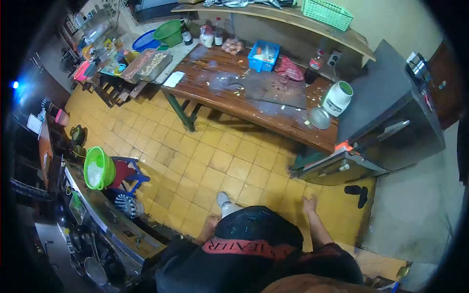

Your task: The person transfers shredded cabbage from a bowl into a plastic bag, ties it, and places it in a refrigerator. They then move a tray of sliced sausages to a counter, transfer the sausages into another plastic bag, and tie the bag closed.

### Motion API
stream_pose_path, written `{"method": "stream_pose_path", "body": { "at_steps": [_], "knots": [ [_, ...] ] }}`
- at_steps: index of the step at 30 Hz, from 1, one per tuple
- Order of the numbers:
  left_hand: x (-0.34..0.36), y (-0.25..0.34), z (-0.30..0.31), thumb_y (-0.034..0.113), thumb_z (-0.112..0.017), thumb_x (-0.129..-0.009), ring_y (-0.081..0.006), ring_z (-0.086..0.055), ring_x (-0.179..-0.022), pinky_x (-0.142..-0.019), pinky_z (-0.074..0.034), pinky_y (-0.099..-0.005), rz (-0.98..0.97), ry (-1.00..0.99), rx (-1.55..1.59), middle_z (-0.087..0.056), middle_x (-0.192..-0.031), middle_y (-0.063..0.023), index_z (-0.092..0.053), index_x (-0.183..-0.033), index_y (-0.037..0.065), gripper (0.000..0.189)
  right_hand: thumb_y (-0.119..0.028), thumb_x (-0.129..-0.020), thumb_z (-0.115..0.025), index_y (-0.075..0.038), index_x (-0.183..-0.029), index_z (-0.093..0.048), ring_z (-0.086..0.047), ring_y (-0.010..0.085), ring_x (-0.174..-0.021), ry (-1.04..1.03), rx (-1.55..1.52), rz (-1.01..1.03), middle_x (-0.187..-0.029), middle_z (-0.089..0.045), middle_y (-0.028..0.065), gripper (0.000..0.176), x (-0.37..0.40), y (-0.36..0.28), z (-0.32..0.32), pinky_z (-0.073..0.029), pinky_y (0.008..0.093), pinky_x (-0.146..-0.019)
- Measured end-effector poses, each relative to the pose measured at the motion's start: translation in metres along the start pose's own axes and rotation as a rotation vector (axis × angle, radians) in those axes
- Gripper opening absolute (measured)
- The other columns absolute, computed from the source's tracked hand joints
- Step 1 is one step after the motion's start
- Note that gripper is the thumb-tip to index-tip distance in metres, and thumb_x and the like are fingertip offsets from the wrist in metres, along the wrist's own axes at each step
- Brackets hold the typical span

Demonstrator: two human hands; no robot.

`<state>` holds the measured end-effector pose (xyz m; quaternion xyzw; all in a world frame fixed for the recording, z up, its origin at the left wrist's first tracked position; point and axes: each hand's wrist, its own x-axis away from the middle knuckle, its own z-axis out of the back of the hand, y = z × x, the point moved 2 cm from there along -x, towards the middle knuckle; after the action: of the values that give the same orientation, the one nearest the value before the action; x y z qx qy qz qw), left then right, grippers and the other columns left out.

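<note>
**A:** What is the right hand doing?

**B:** The right hand (309, 202) is empty. Its fingers are spread loose over the yellow floor tiles (234, 161), gripping nothing.

**A:** What lies closest to it?

**B:** A pair of black sandals (357, 190) on the floor, off to its right and apart from it. Well beyond the fingertips stands a wooden table (220, 93) with a white jar (337, 99) on it.

**A:** And the left hand?

**B:** The left hand (210, 225) hangs low beside dark shorts (256, 227) and is partly hidden. I cannot tell whether it is closed. A foot in a white sock (223, 198) is just ahead of it. A green bowl (97, 168) sits well off to its left.
</note>
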<state>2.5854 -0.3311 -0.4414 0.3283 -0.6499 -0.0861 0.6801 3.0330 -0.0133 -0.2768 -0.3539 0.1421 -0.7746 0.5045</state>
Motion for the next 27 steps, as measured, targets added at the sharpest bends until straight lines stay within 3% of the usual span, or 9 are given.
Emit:
{"method": "stream_pose_path", "body": {
  "at_steps": [1,3,4,11,16,18,20,24,27],
  "knots": [
    [-0.001,0.000,0.020,0.031,-0.051,-0.080,-0.0215,-0.060,-0.065,-0.059,-0.047,-0.0336,0.006,0.004,-0.005,-0.060,-0.067,-0.0069,-0.061,-0.073,0.006,0.028,-0.018,-0.078,-0.066,0.004,-0.134,-0.035,-0.044,0.0366,-0.122,-0.006,-0.002,-0.006,-0.130,-0.046,0.0248,0.068,0.008,-0.011,-0.016,-0.034,0.0389,-0.104],
    [0.018,0.027,0.036,0.019,-0.053,-0.089,-0.0150,-0.053,-0.046,-0.037,-0.037,-0.0314,-0.614,0.237,-0.396,-0.061,-0.061,-0.0069,-0.069,-0.092,0.008,0.020,-0.023,-0.079,-0.064,0.002,-0.125,-0.049,-0.052,0.0352,-0.114,-0.354,0.224,0.109,-0.120,-0.055,0.0251,0.055,0.024,-0.022,-0.055,-0.040,0.0386,-0.098],
    [0.069,0.097,0.029,0.017,-0.052,-0.092,-0.0126,-0.051,-0.045,-0.034,-0.033,-0.0292,0.106,0.397,-0.033,-0.058,-0.058,-0.0059,-0.068,-0.088,0.006,0.020,-0.023,-0.079,-0.064,0.002,-0.125,-0.049,-0.052,0.0352,-0.114,-0.353,0.217,0.108,-0.120,-0.055,0.0251,0.055,0.035,-0.035,-0.069,-0.040,0.0386,-0.098],
    [0.065,0.146,0.138,0.014,-0.050,-0.094,-0.0112,-0.048,-0.047,-0.033,-0.029,-0.0232,-0.010,0.559,0.497,-0.052,-0.065,-0.0026,-0.059,-0.088,0.004,0.015,-0.038,-0.081,-0.062,-0.004,-0.124,-0.053,-0.054,0.0357,-0.115,-0.822,0.449,0.109,-0.119,-0.058,0.0239,0.055,0.069,-0.123,-0.142,-0.043,0.0381,-0.098],
    [0.075,0.171,0.166,0.008,-0.046,-0.092,-0.0134,-0.048,-0.053,-0.046,-0.040,-0.0271,-0.112,0.564,0.668,-0.053,-0.069,-0.0020,-0.058,-0.083,0.009,0.015,-0.033,-0.080,-0.063,-0.004,-0.118,-0.058,-0.056,0.0341,-0.113,-0.585,0.544,0.385,-0.117,-0.059,0.0231,0.048,0.045,-0.178,-0.180,-0.044,0.0369,-0.096],
    [0.017,0.101,0.194,0.008,-0.045,-0.090,-0.0156,-0.051,-0.056,-0.049,-0.042,-0.0293,-0.327,0.493,0.639,-0.053,-0.068,-0.0018,-0.059,-0.085,0.009,0.015,-0.029,-0.080,-0.062,-0.004,-0.112,-0.062,-0.058,0.0343,-0.108,-0.561,0.432,0.480,-0.114,-0.061,0.0213,0.040,0.044,-0.211,-0.191,-0.045,0.0378,-0.094],
    [-0.018,0.062,0.206,0.017,-0.048,-0.088,-0.0239,-0.059,-0.084,-0.066,-0.048,-0.0349,-0.345,0.530,-0.422,-0.062,-0.090,-0.0082,-0.061,-0.102,0.007,0.021,-0.025,-0.080,-0.062,-0.005,-0.105,-0.063,-0.059,0.0345,-0.104,-0.536,0.390,0.548,-0.109,-0.063,0.0200,0.033,0.029,-0.236,-0.221,-0.047,0.0376,-0.090],
    [0.030,0.056,0.164,0.022,-0.050,-0.085,-0.0261,-0.062,-0.090,-0.076,-0.050,-0.0366,-0.644,0.616,-1.151,-0.066,-0.097,-0.0117,-0.062,-0.104,0.008,0.026,-0.021,-0.082,-0.060,-0.003,-0.099,-0.064,-0.062,0.0340,-0.094,-0.559,0.300,0.650,-0.099,-0.066,0.0175,0.025,0.002,-0.311,-0.287,-0.049,0.0378,-0.085],
    [0.023,0.069,0.152,0.024,-0.050,-0.086,-0.0264,-0.062,-0.086,-0.072,-0.050,-0.0375,-0.345,0.548,-0.813,-0.066,-0.094,-0.0120,-0.063,-0.097,0.008,0.023,-0.019,-0.085,-0.057,-0.002,-0.098,-0.064,-0.065,0.0285,-0.088,-0.621,0.290,0.822,-0.090,-0.067,0.0157,0.023,-0.017,-0.372,-0.339,-0.049,0.0364,-0.082]
  ]
}}
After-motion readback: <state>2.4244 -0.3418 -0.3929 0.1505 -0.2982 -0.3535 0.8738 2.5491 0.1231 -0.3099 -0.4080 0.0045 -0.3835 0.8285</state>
